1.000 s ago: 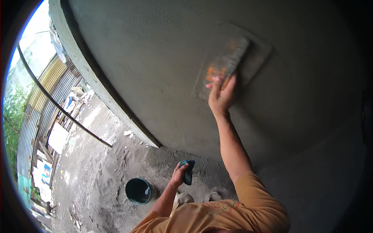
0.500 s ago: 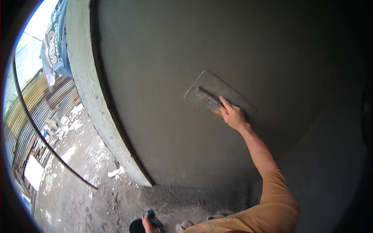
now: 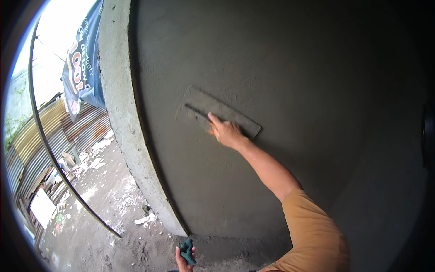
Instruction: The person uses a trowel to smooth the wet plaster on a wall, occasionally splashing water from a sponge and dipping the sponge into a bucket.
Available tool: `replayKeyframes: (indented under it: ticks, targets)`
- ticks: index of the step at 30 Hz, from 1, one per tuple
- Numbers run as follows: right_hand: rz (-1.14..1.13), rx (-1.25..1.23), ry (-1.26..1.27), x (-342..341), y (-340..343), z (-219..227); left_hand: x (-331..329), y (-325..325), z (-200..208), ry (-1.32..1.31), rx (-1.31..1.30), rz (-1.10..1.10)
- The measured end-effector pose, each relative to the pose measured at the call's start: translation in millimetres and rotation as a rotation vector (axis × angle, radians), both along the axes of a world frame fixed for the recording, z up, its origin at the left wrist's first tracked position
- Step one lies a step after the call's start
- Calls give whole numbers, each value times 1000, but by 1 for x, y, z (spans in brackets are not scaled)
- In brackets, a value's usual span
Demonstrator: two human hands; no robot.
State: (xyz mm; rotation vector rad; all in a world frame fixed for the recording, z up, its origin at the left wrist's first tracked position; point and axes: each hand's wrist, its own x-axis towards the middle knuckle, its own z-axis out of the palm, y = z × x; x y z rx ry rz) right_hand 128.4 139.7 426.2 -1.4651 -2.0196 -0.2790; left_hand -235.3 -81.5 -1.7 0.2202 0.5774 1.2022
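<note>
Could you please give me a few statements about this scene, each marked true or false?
1. The right hand grips a flat float by its handle. True.
2. The left hand holds a hammer. False: it holds a crumpled teal item, perhaps a cloth or sponge.
3. The float lies on the ground. False: it is up against the grey wall.
4. A blue banner shows left of the pale concrete edge. True.
5. The right sleeve is white. False: it is orange-brown.
</note>
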Motion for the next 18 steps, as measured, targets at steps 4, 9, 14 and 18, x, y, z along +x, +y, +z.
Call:
replayKeyframes:
  ticks: [4,9,14,18]
  targets:
    - [-27,-219,-211,31,-28,-172,7,-45,0,-74,45,0]
    - [-90,-736,-403,164,-201,-384,-48,-152,-26,123,-77,145]
    - [-341,-1042,-64,259,-492,-503,-105,-248,-73,90,-216,406]
    - [-564,-1163,324,325,-653,-560,-84,-295,-76,138,-308,692]
